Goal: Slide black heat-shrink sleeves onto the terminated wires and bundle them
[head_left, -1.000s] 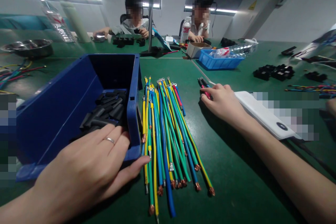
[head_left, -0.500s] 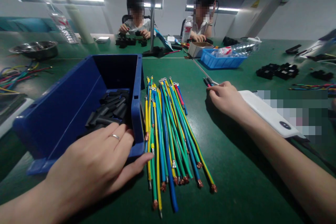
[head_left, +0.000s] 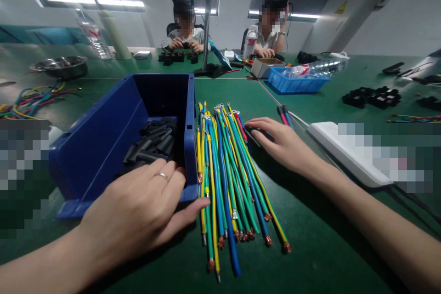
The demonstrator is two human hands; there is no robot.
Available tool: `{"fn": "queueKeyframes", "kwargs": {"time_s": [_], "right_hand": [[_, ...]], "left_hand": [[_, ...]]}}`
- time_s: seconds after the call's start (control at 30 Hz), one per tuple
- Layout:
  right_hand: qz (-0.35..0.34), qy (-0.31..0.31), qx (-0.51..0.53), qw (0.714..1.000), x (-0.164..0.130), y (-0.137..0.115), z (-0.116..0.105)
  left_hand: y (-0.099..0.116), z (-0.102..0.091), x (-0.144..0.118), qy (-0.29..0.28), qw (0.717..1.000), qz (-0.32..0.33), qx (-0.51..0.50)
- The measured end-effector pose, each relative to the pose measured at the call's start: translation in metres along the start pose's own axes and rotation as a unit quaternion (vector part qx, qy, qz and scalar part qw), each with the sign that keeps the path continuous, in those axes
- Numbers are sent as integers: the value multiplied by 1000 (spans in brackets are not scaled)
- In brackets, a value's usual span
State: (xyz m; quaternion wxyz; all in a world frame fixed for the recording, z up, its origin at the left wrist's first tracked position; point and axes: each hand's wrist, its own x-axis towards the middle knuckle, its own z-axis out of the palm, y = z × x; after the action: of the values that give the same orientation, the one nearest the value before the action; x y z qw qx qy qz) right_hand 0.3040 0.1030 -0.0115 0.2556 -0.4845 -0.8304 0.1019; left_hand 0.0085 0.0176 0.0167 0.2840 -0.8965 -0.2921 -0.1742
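Two bare hands worked a green bench (head_left: 310, 220): the left hand (head_left: 138, 211) lay draped over the near lip of the blue bin (head_left: 103, 138) of black sleeve pieces (head_left: 151, 140), fingers loosely curled and thumb touching the wire bundle (head_left: 223, 170), closed on nothing. Just beside the bin lay the blue, green and yellow wires, bare copper ends nearest the person, and the right hand (head_left: 279, 144) rested flat and open beside their far ends, gripping nothing. Done well, one wire would be singled out by its end while the left hand steadied the bin.
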Motion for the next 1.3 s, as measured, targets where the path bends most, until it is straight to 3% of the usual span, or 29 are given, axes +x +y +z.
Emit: {"fn": "queueKeyframes", "kwargs": {"time_s": [0.13,0.37,0.77,1.3], "right_hand": [[-36,-49,-3,998,-3,-7,10],[-26,-76,-9,997,-3,-3,2],[-39,-69,1,997,-3,-5,3],[18,-6,36,999,-1,-1,7]], "left_hand": [[1,0,0,-3,1000,-2,3],[0,3,-1,-5,1000,1,-2],[0,-1,-2,-4,1000,-3,10],[1,-1,0,-5,1000,2,7]]}}
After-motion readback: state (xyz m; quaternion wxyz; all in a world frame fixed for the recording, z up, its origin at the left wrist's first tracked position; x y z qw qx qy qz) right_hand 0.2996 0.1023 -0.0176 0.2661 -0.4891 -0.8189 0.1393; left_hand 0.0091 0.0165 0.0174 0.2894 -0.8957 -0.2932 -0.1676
